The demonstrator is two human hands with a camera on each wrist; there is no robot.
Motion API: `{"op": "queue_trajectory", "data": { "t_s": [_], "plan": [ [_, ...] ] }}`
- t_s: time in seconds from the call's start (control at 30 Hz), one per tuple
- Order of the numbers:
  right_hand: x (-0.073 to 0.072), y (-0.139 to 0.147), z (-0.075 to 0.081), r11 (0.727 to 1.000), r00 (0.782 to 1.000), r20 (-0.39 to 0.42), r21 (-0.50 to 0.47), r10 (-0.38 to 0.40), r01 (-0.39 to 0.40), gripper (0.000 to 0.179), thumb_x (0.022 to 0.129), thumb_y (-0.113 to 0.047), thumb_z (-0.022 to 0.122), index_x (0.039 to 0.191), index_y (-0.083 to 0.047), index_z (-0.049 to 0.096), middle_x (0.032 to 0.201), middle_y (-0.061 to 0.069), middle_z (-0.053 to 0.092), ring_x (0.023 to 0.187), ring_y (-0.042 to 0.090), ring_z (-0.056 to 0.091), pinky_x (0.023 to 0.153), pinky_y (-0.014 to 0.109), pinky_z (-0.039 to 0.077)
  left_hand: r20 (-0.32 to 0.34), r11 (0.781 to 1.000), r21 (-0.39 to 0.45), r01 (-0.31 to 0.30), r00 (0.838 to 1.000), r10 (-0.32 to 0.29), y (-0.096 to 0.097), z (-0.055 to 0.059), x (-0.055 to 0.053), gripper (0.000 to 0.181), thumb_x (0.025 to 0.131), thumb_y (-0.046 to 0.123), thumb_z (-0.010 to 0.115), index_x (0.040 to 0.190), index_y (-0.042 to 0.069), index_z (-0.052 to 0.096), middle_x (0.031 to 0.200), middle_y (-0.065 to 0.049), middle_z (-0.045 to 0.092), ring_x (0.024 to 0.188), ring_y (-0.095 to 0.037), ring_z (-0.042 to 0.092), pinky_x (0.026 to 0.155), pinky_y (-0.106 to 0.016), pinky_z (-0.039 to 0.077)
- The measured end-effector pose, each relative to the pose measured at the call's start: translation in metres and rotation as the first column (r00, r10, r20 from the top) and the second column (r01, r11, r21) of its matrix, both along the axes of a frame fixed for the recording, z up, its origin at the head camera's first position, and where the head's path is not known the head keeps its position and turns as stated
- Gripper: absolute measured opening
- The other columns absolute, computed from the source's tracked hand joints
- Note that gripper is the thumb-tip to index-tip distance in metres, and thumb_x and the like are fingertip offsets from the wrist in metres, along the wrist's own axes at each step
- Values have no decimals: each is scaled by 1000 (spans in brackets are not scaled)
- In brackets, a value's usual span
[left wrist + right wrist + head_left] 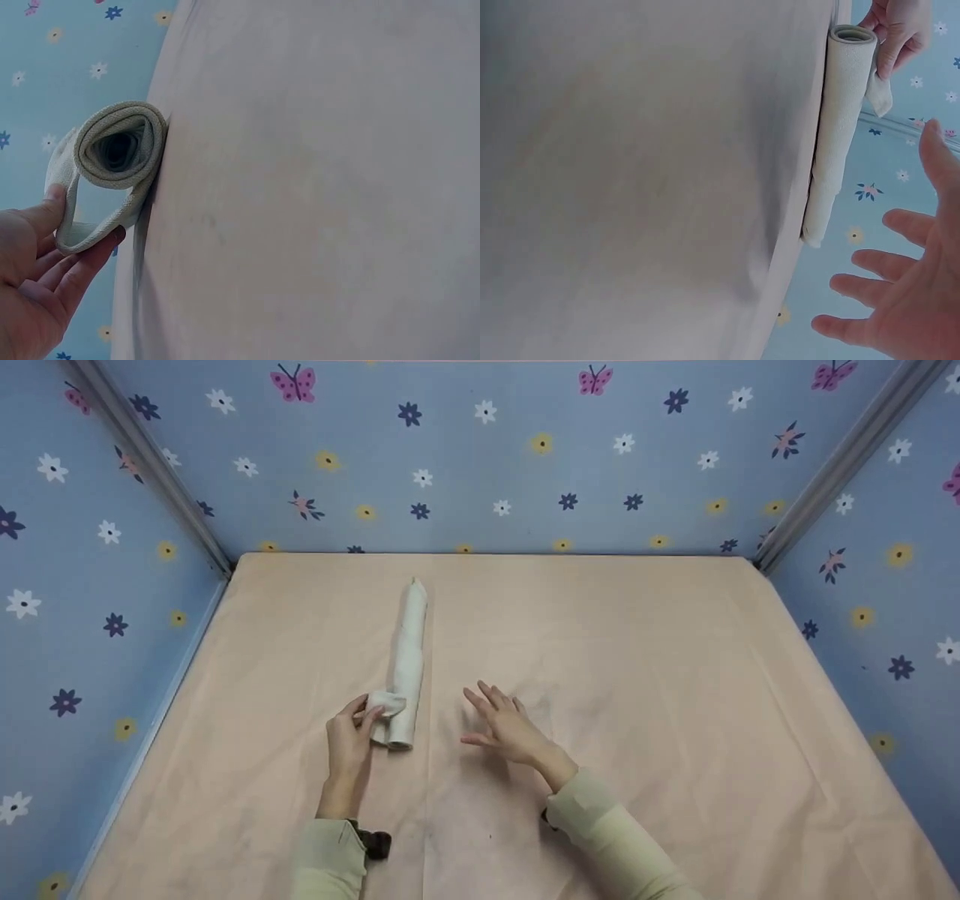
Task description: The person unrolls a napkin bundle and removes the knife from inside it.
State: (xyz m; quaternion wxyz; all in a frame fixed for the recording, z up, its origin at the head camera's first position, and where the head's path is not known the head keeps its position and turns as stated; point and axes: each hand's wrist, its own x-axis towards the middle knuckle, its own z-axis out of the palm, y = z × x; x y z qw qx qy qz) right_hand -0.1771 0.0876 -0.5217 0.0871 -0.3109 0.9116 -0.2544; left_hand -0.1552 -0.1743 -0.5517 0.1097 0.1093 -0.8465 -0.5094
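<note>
The off-white, woven cloth roll (409, 660) lies at about ten o'clock from the tabletop's middle, a slim tube pointing towards twelve, its near end a hollow spiral. At its seven-to-eight o'clock, your left hand (349, 735) pinches the soft, curving loose flap (388, 703) between thumb and fingers. At four, well apart, your right hand (510, 733) is spread. Beneath is a creased peach tablecloth (675, 697); at twelve, a flat, flower-printed blue wall (480, 457).

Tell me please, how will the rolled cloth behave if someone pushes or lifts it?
The rolled cloth would probably roll when pushed sideways, since it is wound into a round tube. It is likely floppy and may unwind if lifted by its loose flap, which bends into a curve.
</note>
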Motion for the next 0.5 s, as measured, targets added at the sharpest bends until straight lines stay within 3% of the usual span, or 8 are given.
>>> {"op": "queue_trajectory", "data": {
  "t_s": [0.23,0.5],
  "plan": [
    [-3,-9,-6,1000,1000,-6,-20,22,-22,73,84,-50,51,141,-14,23,145,14,18,130,33,19,99,59,16,-36,1000,-26,-6,999,5,-3,-2,1,39,84,10,60,116,-11,52,104,-25,59,87,-32,61,76,-34,50],
    [-6,-24,-10,999,999,-13,-23,42,-43,72,84,-50,50,141,-14,24,144,14,19,130,33,19,101,55,18,-13,999,-21,-36,999,35,-8,-3,3,38,84,11,60,116,-8,53,100,-22,60,86,-27,61,74,-33,50]
  ]
}}
